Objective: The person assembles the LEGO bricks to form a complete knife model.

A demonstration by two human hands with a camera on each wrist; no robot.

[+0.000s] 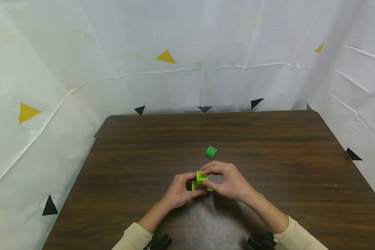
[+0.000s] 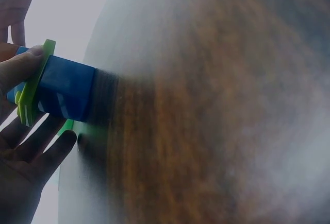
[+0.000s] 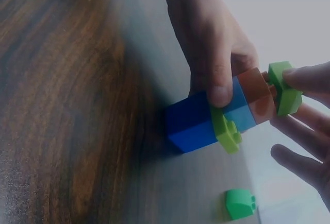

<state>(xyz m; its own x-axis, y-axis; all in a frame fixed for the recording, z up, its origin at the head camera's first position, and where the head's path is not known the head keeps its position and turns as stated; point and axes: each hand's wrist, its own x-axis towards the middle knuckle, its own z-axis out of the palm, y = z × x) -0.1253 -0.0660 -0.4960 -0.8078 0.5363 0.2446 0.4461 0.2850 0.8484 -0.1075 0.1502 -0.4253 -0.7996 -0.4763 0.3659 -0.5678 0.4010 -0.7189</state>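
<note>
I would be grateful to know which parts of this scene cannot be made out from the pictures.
Brown block: left wrist view, mostly cut off by the left edge.
Green block: left wrist view, mostly hidden by the left hand.
Right hand: right wrist view, partly cut off by the right edge.
Sleeves: head view, cut off by the bottom edge.

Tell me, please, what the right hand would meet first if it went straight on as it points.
Probably the orange-brown block, just beyond the lime block that the right hand pinches; whether those blocks touch is unclear.
</note>
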